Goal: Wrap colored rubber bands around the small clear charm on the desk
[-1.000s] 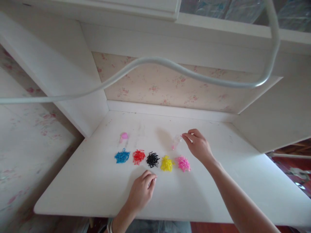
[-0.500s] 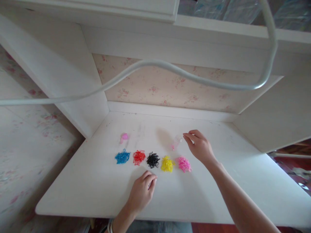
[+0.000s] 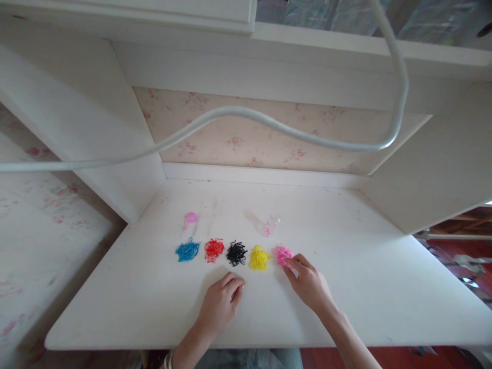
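My right hand [image 3: 307, 284] reaches the near right edge of a pile of small pink rubber bands [image 3: 282, 254], thumb and forefinger close together; whatever is between the fingertips is too small to make out. My left hand [image 3: 221, 302] rests on the table in a loose fist, with nothing visible in it. Beyond it lie piles of black bands [image 3: 237, 253], yellow bands [image 3: 259, 258], red bands [image 3: 214, 250] and blue bands [image 3: 187, 250], all in one row. Behind the pink pile sits a small clear plastic container or bag [image 3: 273, 223] with a few pink bits at its lower left.
A small pink object [image 3: 191, 219] with a paler tail lies behind the blue pile. The white table [image 3: 126, 307] is bounded by side panels and a back ledge [image 3: 261, 174]. A thick white cable or tube [image 3: 246, 111] crosses in front of the view, above the table.
My right hand has left the clear container and come down toward me to the pink pile. My left hand stays in place. The view has shifted slightly.
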A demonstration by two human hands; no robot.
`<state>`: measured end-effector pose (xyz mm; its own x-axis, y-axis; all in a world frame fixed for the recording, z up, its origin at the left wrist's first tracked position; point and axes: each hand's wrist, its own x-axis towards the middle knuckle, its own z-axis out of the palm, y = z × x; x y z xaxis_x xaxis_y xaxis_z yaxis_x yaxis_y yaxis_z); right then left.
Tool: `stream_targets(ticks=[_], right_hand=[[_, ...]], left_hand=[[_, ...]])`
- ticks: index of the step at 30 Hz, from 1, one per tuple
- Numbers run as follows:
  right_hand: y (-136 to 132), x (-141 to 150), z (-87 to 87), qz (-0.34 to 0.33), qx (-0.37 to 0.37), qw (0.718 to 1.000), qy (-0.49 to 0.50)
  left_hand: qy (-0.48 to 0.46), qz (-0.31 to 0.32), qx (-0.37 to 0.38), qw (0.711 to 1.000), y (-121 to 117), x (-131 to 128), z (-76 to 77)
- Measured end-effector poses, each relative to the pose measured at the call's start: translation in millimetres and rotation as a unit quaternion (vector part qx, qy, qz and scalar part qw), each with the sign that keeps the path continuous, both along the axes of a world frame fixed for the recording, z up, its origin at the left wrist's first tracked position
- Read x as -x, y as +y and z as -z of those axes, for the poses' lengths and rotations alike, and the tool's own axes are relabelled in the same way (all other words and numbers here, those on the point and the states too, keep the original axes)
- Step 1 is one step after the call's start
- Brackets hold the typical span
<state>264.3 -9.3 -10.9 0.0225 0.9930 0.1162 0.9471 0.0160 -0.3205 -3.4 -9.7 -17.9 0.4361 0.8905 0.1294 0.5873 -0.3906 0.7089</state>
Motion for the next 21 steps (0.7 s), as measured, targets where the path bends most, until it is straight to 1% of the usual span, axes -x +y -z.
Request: stream_targets(ticks=[2,5,10,15,21], right_hand=[[-1.3,-0.2,5.1,0.001,-0.001,1.000,-0.020],[-0.2,0.3,8.1,0.000,-0.012,1.000,-0.023],[1.1,-0.1,7.5,0.002,-0.023,1.000,-0.004],[0.4,-6.8,7.1,0.011,-0.033,0.999,0.020],[1.5,-15.8,12.3,0.030,-0.074,0.995,0.067]], left_hand=[[0.006,0.000,-0.002,1.000,-0.5,-0.4,-0.2],[0.018,-0.002,-0.006,1.000,-0.8,-0.7,-0.9],[0.026,-0.003,-0.017,1.000,-0.8,-0.7,-0.7],[0.034,-0.003,-0.021,0.999,-0.8,-1.5,-2.1],[0.042,0.004,-0.022,0.999,-0.1,-1.8,-2.1]])
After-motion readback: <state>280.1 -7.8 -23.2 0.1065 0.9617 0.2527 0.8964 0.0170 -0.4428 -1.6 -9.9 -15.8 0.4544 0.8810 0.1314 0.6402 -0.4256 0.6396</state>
